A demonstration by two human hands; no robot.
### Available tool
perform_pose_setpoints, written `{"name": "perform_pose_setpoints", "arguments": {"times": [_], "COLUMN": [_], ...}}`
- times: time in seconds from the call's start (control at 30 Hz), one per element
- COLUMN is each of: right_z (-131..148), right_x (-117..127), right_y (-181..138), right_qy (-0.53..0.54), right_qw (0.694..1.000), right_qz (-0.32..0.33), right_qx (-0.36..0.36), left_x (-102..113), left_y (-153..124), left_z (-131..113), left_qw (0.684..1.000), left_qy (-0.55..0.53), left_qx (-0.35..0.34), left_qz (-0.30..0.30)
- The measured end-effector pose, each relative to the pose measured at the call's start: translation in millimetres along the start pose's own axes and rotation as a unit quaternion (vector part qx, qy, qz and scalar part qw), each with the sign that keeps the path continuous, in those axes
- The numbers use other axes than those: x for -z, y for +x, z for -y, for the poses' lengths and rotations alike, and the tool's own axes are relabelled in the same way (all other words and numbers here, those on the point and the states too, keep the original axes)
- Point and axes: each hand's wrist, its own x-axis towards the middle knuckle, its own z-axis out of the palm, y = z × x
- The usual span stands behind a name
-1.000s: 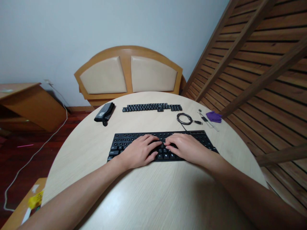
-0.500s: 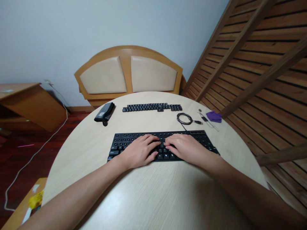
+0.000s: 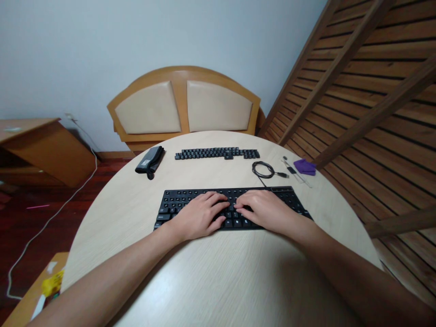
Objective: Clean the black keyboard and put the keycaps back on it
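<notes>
A black keyboard (image 3: 195,192) lies on the table in front of me. Its upper rows show bare key sockets; keycaps sit along the bottom row and lower left corner. My left hand (image 3: 203,213) rests over its middle, fingers spread and fingertips touching the keys. Beside it, my right hand (image 3: 260,206) is bent down over the keyboard with thumb and fingertips drawn close together. Whatever may be between them is too small to make out. Behind the keyboard, loose black keycaps (image 3: 207,153) stand in rows, one larger keycap (image 3: 228,155) set just in front of them.
A coiled USB cable (image 3: 263,170) runs from the keyboard's back edge. To its right lie a thin tool with a black part (image 3: 292,170) and a purple cloth (image 3: 304,166). A dark folded pouch (image 3: 150,160) is at the back left of the round table (image 3: 112,195).
Both hands hold nearly the same places on the keyboard. The whole view has shifted very slightly; nothing on the table has visibly moved.
</notes>
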Motion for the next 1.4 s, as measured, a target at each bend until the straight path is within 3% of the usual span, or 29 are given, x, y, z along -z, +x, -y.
{"name": "perform_pose_setpoints", "arguments": {"times": [0.2,0.4,0.63,0.9,1.13,1.4], "right_z": [-16.3,-48.9,-74.6,-84.2,-78.3,-61.7], "right_x": [1.2,3.1,0.8,-15.0,-12.9,-0.6], "right_y": [-1.4,32.0,94.8,127.6,122.9,83.1], "right_qy": [0.092,0.062,-0.080,-0.104,-0.101,-0.067], "right_qw": [0.994,0.990,0.992,0.987,0.984,0.990], "right_qz": [-0.037,-0.128,-0.064,-0.054,-0.048,-0.032], "right_qx": [0.040,-0.012,-0.079,-0.114,-0.140,-0.121], "left_x": [0.9,-0.1,0.1,1.1,1.9,15.6], "left_y": [1.2,0.9,0.7,0.9,1.0,-3.1], "left_z": [0.4,1.4,2.3,1.9,1.8,9.9], "left_qw": [1.000,1.000,1.000,1.000,1.000,0.998], "left_qy": [-0.004,-0.005,-0.009,-0.014,-0.019,-0.022], "left_qx": [-0.001,-0.002,-0.003,0.000,0.000,-0.014], "left_qz": [0.002,0.004,0.007,0.004,0.009,0.051]}}
